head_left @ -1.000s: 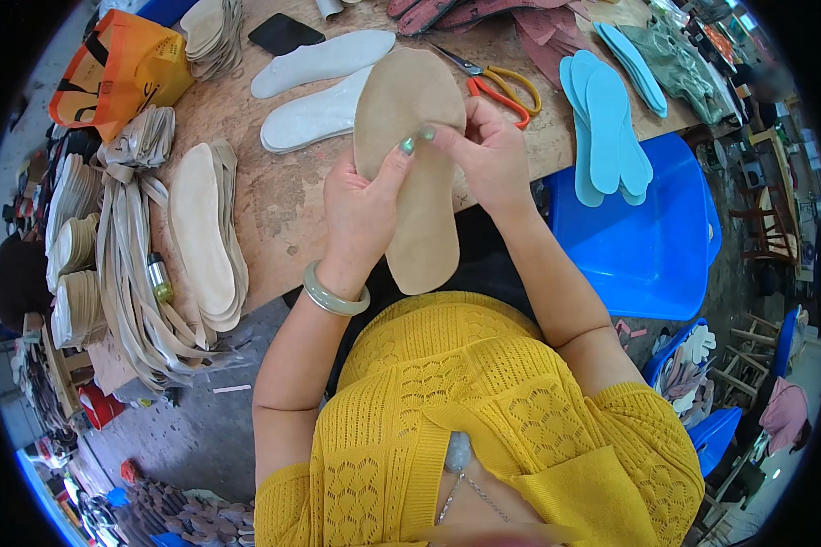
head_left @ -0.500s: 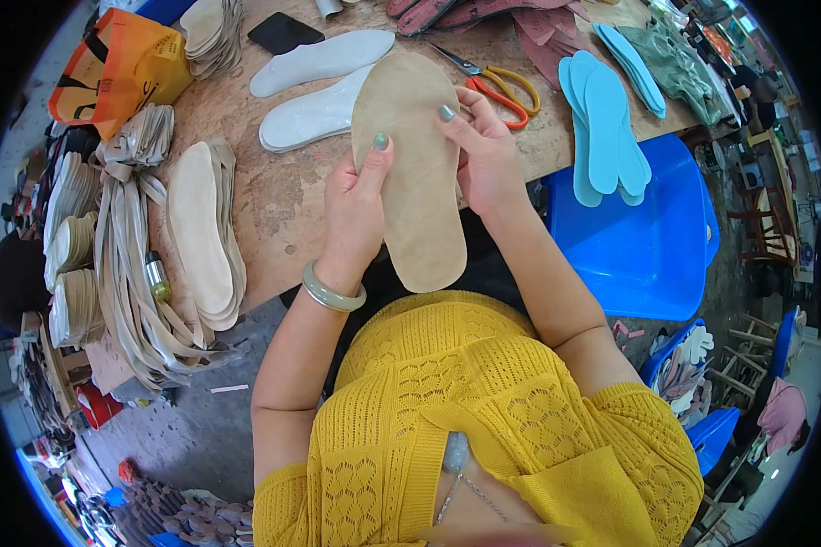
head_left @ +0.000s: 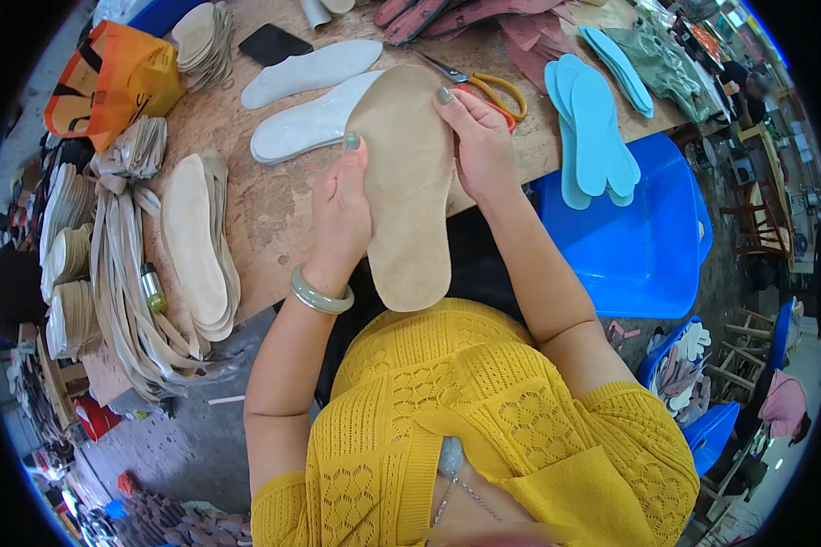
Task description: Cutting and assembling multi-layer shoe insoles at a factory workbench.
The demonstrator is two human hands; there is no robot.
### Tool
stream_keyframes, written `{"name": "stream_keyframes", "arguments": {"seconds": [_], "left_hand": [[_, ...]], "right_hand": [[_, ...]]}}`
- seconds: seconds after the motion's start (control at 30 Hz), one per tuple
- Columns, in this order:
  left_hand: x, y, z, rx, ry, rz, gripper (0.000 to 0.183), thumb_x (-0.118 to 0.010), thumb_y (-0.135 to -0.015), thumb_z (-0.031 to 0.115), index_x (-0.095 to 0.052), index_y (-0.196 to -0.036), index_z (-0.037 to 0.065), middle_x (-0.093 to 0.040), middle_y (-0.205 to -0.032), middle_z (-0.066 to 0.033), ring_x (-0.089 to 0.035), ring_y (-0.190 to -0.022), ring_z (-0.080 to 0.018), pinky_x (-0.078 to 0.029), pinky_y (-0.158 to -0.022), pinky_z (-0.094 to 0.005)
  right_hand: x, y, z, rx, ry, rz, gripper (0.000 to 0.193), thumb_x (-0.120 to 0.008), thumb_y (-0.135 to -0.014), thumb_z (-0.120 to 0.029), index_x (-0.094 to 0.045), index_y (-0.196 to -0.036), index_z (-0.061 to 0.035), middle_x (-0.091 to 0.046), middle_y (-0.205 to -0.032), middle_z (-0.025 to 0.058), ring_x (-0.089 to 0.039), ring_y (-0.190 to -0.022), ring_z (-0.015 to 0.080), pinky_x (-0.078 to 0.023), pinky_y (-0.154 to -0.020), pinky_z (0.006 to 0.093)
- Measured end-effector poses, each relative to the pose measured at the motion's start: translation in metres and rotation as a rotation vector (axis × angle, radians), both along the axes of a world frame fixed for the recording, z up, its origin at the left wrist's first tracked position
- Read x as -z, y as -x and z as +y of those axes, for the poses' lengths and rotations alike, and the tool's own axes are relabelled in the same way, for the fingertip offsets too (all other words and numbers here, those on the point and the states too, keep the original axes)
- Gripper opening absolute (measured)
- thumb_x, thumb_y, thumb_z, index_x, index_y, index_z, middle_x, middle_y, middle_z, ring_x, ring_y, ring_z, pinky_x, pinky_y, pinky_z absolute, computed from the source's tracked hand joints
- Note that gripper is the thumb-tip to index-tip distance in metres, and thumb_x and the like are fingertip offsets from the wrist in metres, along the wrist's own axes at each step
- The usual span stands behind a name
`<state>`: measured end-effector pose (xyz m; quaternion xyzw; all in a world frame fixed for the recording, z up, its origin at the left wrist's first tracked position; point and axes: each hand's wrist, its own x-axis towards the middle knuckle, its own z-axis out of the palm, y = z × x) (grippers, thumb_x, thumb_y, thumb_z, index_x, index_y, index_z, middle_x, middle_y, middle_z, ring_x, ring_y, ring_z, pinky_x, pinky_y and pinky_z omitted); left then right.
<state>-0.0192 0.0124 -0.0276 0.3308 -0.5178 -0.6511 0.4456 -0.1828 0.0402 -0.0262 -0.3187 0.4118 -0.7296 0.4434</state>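
Observation:
A tan insole (head_left: 401, 201) is held up between my two hands, its wide end toward the table and its narrow end toward my body. My left hand (head_left: 342, 205) grips its left edge, thumb along the rim and fingers behind it. On the other side my right hand (head_left: 481, 141) pinches the upper right edge, thumb on the front. White insoles (head_left: 301, 118) lie on the table just beyond my left hand, partly covered by the tan one. Scissors (head_left: 488, 87) with red and yellow handles rest behind my right hand.
Beige insoles (head_left: 192, 246) and long strips (head_left: 119, 273) lie at the table's left, with a small bottle (head_left: 153, 287). An orange bag (head_left: 119, 77) and a black phone (head_left: 274, 44) sit farther back. Blue insoles (head_left: 597, 128) overhang the right edge above a blue tub (head_left: 629, 246).
The insole has come slightly down and nearer my body and stands straighter. My right thumb has shifted up toward its top edge, my left thumb out to the left rim.

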Motion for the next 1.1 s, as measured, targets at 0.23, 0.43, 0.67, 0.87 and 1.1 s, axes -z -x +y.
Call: {"name": "stream_keyframes", "arguments": {"seconds": [0.23, 0.43, 0.67, 0.87, 1.1], "left_hand": [[0.034, -0.022, -0.018, -0.118, 0.900, -0.622, 0.028, -0.047, -0.098, 0.022, -0.059, -0.096, -0.003, -0.061, -0.086, -0.0124, -0.054, -0.077, -0.0188, -0.044, -0.073, -0.0312], [-0.028, 0.001, -0.015, 0.052, 0.485, -0.388, 0.028, -0.055, -0.097, 0.025, -0.059, -0.088, -0.001, -0.053, -0.074, -0.0022, -0.045, -0.068, -0.0114, -0.040, -0.061, -0.0269], [-0.032, -0.002, -0.025, 0.025, 0.514, -0.362, 0.033, -0.051, -0.099, 0.025, -0.056, -0.079, -0.001, -0.041, -0.065, 0.0030, -0.036, -0.062, -0.0073, -0.031, -0.054, -0.0260], [-0.043, 0.005, -0.063, -0.081, 0.654, -0.515, 0.036, -0.050, -0.097, 0.026, -0.054, -0.075, -0.002, -0.035, -0.061, -0.0015, -0.034, -0.059, -0.0101, -0.030, -0.052, -0.0310], [-0.032, 0.020, -0.103, -0.014, 0.384, -0.286, 0.040, -0.055, -0.096, 0.035, -0.066, -0.086, -0.002, -0.055, -0.065, 0.0001, -0.044, -0.061, -0.0062, -0.039, -0.057, -0.0253]], "right_hand": [[0.002, 0.016, -0.011, 0.068, -0.054, 0.580, 0.015, -0.062, -0.091, -0.016, -0.064, -0.089, -0.0017, -0.059, -0.078, -0.0050, -0.051, -0.072, 0.0032, -0.043, -0.062, 0.0224], [-0.014, -0.018, 0.008, 0.310, 0.113, 0.866, 0.014, -0.060, -0.091, -0.015, -0.064, -0.089, -0.0016, -0.062, -0.070, 0.0081, -0.058, -0.062, 0.0120, -0.044, -0.055, 0.0290], [-0.021, -0.015, 0.002, 0.012, 0.014, 0.666, 0.019, -0.066, -0.087, -0.019, -0.065, -0.095, -0.0024, -0.065, -0.076, 0.0061, -0.061, -0.072, 0.0095, -0.049, -0.064, 0.0311], [-0.006, -0.020, 0.020, -0.332, -0.219, 0.236, 0.030, -0.071, -0.084, -0.020, -0.068, -0.107, 0.0002, -0.070, -0.095, 0.0077, -0.065, -0.080, 0.0132, -0.053, -0.075, 0.0297], [0.015, -0.029, 0.043, -0.417, -0.227, 0.224, 0.025, -0.067, -0.088, -0.018, -0.070, -0.102, 0.0031, -0.070, -0.091, 0.0035, -0.063, -0.079, 0.0086, -0.052, -0.073, 0.0245]]}}
